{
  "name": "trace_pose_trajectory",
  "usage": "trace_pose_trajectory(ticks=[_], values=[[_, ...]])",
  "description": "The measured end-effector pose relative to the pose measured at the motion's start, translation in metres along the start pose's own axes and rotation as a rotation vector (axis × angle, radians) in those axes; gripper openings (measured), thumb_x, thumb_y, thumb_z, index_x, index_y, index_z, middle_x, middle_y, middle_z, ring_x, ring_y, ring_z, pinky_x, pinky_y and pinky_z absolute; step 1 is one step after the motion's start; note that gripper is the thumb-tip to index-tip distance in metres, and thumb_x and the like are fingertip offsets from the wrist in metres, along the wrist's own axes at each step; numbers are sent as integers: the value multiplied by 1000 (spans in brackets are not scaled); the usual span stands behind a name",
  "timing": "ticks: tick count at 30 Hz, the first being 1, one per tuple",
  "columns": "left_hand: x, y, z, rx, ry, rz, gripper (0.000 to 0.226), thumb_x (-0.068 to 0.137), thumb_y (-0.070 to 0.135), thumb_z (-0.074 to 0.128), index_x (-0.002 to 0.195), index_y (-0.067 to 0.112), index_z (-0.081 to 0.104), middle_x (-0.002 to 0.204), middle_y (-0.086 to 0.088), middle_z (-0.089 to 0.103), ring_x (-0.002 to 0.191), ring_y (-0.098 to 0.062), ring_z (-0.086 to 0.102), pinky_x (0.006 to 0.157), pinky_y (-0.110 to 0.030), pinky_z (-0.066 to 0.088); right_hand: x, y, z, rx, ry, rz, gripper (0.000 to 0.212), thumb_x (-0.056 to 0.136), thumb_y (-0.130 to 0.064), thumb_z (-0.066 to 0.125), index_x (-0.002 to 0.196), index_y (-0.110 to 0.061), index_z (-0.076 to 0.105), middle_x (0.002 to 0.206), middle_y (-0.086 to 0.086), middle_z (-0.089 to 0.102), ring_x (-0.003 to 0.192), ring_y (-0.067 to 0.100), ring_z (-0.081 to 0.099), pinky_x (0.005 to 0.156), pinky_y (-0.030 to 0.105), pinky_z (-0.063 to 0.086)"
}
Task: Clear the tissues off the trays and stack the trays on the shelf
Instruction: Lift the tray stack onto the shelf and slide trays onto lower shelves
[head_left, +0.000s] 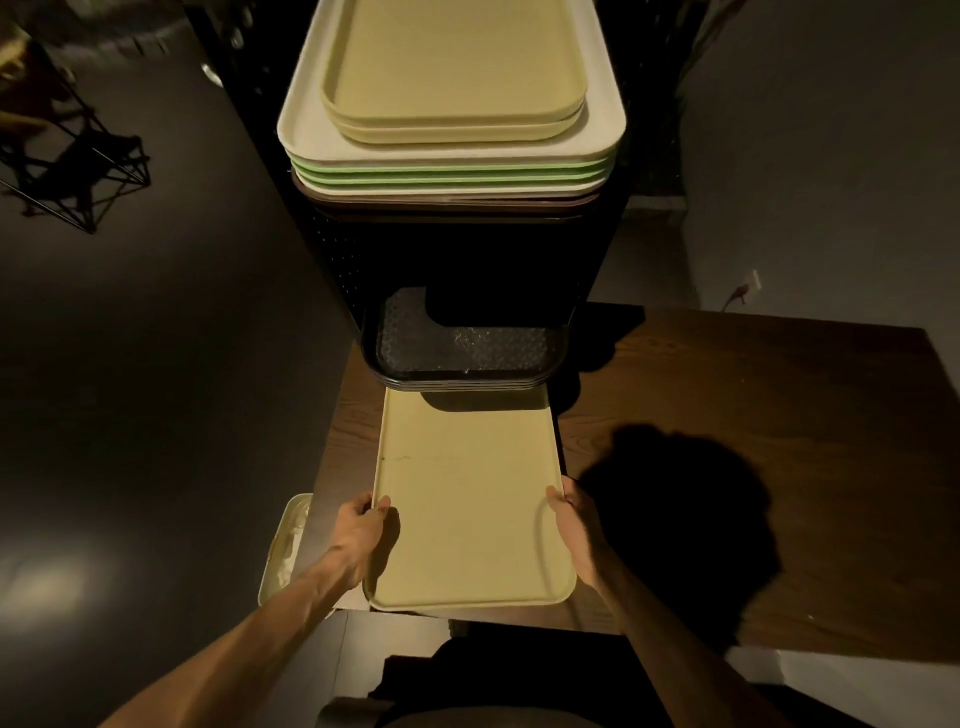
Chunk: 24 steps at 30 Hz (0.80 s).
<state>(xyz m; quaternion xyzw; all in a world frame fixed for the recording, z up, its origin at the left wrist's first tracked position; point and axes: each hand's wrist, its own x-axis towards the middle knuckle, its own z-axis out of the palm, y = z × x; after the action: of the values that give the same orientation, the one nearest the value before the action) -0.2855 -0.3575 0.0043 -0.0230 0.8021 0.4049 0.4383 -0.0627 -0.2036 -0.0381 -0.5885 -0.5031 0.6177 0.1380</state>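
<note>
A dim room with a dark floor and a dark wooden table against a black perforated shelf unit. A person stands at the table, holding a pale yellow tray flat above it, far end pointing at the shelf. The left hand clamps the tray's left edge, thumb on top; the right hand clamps the right edge likewise. Just beyond sits a stack of black trays in the lower shelf opening. On top of the unit rests a tall stack of cream, green and yellow trays. Left of the table, another pale tray holds crumpled tissues
</note>
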Motion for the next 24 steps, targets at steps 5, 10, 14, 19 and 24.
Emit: trace_pose_trajectory(ticks=[5,10,14,19,24], values=[[20,15,3,17,7,-43,22,101,17,48,115,3,58,102,-15,63,88,-27,60,70,-37,52,0,8,-9,-2,-177,95,39,90,-29,61,129,-25,59,137,-3,62,122,19,60,109,47,45],[38,31,9,-22,3,-54,22,100,13,48,117,2,57,107,-15,62,96,-29,57,88,-46,50,-10,5,-15,86,-344,544,41,101,-29,57,136,-17,40,134,3,45,93,40,68,73,48,62],[42,31,4,61,-109,-55,25,97,7,51,122,4,55,113,-14,62,100,-28,58,87,-41,49,6,13,-9,201,-190,456,38,106,-13,43,141,2,44,138,16,53,103,34,59,52,38,61],[36,12,-14,211,-334,-162,26,89,16,67,113,13,57,111,-14,65,100,-33,64,73,-41,59,15,12,-8,263,-159,400,35,106,-11,41,138,4,47,140,17,51,110,41,60,55,36,62],[55,7,-9,54,-100,-218,29,76,1,79,100,-4,65,101,-24,70,84,-37,72,74,-50,61,25,8,1,297,-142,341,36,106,-16,43,137,2,43,144,15,44,121,50,55,58,31,61]])
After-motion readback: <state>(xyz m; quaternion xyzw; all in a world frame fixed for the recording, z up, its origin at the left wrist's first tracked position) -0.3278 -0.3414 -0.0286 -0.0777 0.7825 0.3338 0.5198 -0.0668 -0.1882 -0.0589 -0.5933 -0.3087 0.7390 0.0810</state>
